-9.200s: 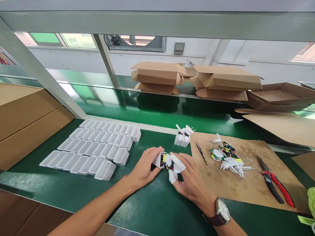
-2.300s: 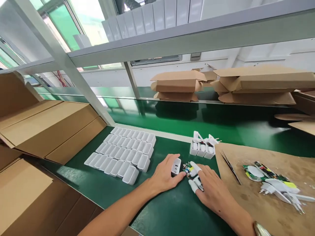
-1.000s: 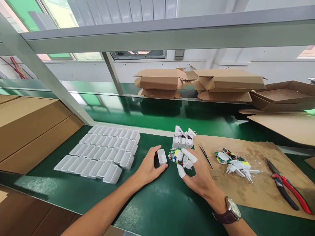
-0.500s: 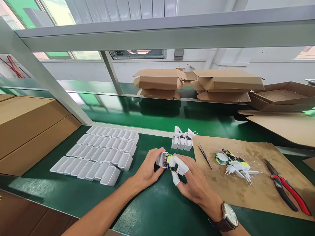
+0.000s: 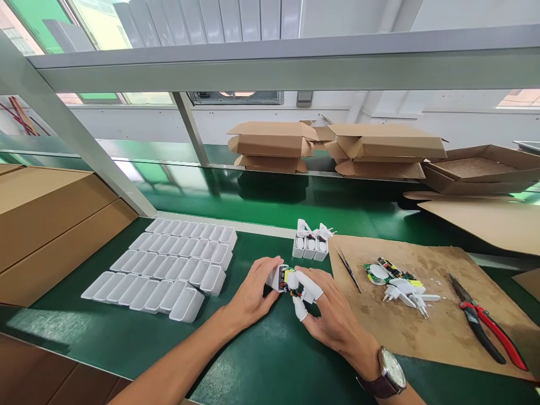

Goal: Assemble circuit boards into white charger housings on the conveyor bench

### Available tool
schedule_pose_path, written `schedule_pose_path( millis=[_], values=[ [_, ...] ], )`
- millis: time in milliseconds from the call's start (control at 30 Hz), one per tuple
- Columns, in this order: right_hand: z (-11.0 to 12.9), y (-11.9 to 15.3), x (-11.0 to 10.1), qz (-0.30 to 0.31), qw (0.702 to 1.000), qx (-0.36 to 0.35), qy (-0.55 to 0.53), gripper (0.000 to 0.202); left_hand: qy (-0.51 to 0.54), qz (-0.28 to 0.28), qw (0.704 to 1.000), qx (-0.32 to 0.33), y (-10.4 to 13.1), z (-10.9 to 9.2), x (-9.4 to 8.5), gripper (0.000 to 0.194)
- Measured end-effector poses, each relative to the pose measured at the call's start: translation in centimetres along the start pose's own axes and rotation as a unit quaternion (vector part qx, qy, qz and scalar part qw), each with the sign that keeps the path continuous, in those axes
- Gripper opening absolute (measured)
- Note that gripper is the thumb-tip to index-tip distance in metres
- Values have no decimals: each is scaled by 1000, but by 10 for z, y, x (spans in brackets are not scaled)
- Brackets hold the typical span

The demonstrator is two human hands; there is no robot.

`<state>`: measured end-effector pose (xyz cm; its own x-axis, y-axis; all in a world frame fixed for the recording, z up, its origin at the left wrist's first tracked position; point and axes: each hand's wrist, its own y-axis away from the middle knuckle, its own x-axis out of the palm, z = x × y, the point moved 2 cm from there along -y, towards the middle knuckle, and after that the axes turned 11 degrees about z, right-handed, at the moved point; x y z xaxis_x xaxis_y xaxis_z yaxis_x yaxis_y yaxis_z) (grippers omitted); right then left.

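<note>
My left hand (image 5: 256,288) is closed around a white plastic housing (image 5: 275,277), its open end facing right. At that opening sits a circuit board (image 5: 291,279) with a yellow part and dark components, partly inside the housing. My right hand (image 5: 327,301), with white covers on thumb and finger, pinches the board's right side. The fingers hide part of the board. Rows of white open housings (image 5: 175,264) stand to the left. Beyond my hands, three filled housings (image 5: 310,246) stand together with white plug pieces on top.
A brown paper sheet (image 5: 358,326) on the right carries tweezers (image 5: 348,270), loose circuit boards (image 5: 379,273), white plug parts (image 5: 407,295) and red-black pliers (image 5: 485,323). Cardboard boxes stand at the left (image 5: 54,225) and at the back (image 5: 383,140). A metal rail (image 5: 270,67) spans above the green bench.
The view has tilted and shifted slightly. Both hands keep their hold, and the circuit board stays at the housing's mouth with barely any visible movement.
</note>
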<state>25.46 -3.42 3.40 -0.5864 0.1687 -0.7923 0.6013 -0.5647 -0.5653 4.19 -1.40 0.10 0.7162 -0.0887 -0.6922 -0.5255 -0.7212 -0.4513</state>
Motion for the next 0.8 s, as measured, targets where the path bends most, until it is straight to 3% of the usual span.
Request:
schedule_pose_path(
  millis=[800],
  values=[
    [-3,-1,-3,17,1000,4,4,76,5,9,1000,-19,3,0,4,74]
  ],
)
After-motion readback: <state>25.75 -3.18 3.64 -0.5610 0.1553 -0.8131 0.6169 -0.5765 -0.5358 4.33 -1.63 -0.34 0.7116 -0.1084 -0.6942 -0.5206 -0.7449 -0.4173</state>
